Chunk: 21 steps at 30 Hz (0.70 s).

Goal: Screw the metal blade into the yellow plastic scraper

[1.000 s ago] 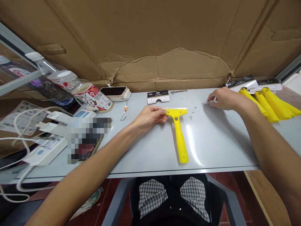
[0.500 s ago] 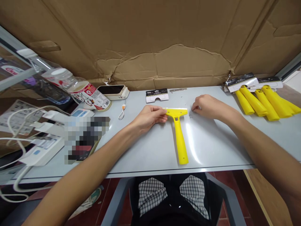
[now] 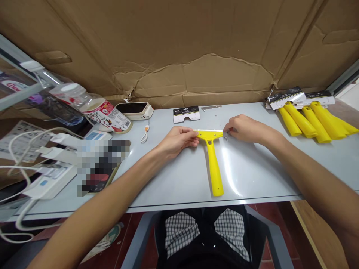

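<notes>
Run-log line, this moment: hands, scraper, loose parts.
left hand: pinching yellow scraper at its far left corner | right hand: beside its far right corner, grip unclear | small metal parts: loose on table by right hand

A broad sheet of brown cardboard [image 3: 168, 33] stands behind the surface [image 3: 174, 175], creased and torn in a ragged arc low down its middle. A grey metal frame [image 3: 17, 55] slants across the left edge. The surface is pale grey and glossy, catching a curved white streak of light. Below lie dark red floor tiles [image 3: 284, 220], a grey chair [image 3: 141, 239] and, at right, a wooden board [image 3: 316, 235].
</notes>
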{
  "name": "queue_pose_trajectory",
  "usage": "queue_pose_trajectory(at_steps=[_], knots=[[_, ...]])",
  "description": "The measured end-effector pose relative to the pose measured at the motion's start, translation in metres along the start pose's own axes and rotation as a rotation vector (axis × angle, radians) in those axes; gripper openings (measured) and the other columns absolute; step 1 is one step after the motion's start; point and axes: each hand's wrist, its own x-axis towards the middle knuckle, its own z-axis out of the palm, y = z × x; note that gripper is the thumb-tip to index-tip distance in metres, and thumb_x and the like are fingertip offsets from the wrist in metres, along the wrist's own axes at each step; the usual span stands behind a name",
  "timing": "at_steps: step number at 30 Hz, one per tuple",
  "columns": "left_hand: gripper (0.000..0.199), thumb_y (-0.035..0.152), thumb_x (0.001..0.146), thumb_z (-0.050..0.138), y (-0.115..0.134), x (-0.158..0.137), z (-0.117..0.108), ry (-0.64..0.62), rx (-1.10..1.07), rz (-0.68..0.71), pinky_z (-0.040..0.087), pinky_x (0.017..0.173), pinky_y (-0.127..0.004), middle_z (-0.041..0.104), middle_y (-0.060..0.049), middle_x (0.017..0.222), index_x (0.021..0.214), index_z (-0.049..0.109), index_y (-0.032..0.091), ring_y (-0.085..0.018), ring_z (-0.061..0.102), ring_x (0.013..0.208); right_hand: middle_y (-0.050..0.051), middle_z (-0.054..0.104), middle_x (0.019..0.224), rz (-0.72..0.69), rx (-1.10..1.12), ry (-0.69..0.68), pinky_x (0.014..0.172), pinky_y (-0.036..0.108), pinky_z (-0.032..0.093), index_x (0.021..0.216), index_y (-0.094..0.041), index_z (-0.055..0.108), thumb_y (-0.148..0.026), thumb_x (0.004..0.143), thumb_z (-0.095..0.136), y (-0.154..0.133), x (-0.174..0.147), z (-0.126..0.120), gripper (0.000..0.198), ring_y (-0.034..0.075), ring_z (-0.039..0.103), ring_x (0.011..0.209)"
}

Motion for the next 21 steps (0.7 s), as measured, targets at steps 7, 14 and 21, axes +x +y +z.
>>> queue_pose_trajectory(at_steps=[7,14,21], knots=[[0.014,0.013,0.090,0.079,-0.002,0.000,0.001,0.000,0.001,-0.001,0.059,0.067,-0.025,0.076,-0.011,0.073,0.078,0.079,0.007,-0.012,0.069,0.063,0.008,0.079,0.097,0.020,0.021,0.046,0.076,0.037,0.049,0.091,-0.021,0.080,-0.011,0.087,0.061,0.000,0.001,0.002,0.022,0.024,0.068,0.087],[0.013,0.019,0.090,0.079,-0.010,-0.002,0.006,0.011,-0.044,0.070,0.058,0.067,-0.027,0.077,-0.011,0.077,0.082,0.082,0.009,-0.012,0.068,0.064,0.008,0.077,0.098,-0.102,0.183,0.386,0.093,0.042,0.050,0.091,-0.020,0.075,-0.016,0.091,0.061,-0.023,0.000,0.000,0.014,0.027,0.067,0.100],[0.017,0.024,0.088,0.081,-0.014,-0.006,0.012,0.004,-0.028,0.096,0.058,0.071,-0.028,0.078,-0.011,0.077,0.080,0.080,0.010,-0.013,0.069,0.066,0.008,0.075,0.099,0.054,0.256,0.587,0.088,0.046,0.049,0.088,-0.023,0.074,-0.022,0.091,0.066,-0.032,-0.003,-0.009,0.009,0.028,0.064,0.099]])
